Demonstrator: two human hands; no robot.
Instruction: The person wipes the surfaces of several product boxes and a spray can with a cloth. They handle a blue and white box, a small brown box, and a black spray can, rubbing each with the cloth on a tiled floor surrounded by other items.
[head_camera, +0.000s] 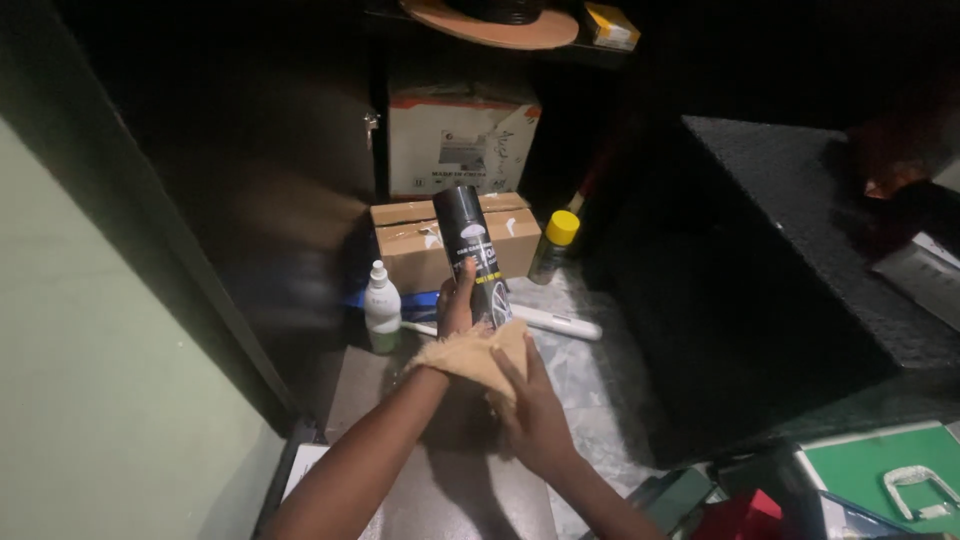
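Your left hand (455, 305) has its fingers wrapped round a black spray can (472, 250), gripping it approx at mid-height, thumb pointing up along the side; the can stands nearly upright, tilted a bit to the left at the top, and is held above the floor, in front of the brown cardboard box (450, 240). Your right hand (535, 415) is pressed flat w/ fingers stretched out on a tan cloth (475, 355), which sits against the lower part of the can, touching it and partly covering your left wrist; fingers aren't curled, more laid over the cloth than pinching it. Behind the brown box is a bigger white carton (460, 140). Just left of your left hand stands a small white bottle (381, 305) w/ a white cap, on the floor. A second spray can w/ a yellow cap (553, 245) stands right of the brown box, near it. A white tube-like thing (555, 322) lies on the floor behind the can, partly hidden. Bottom right: a green flat item (880, 475) w/ a white handle shape on it, well apart from both hands.
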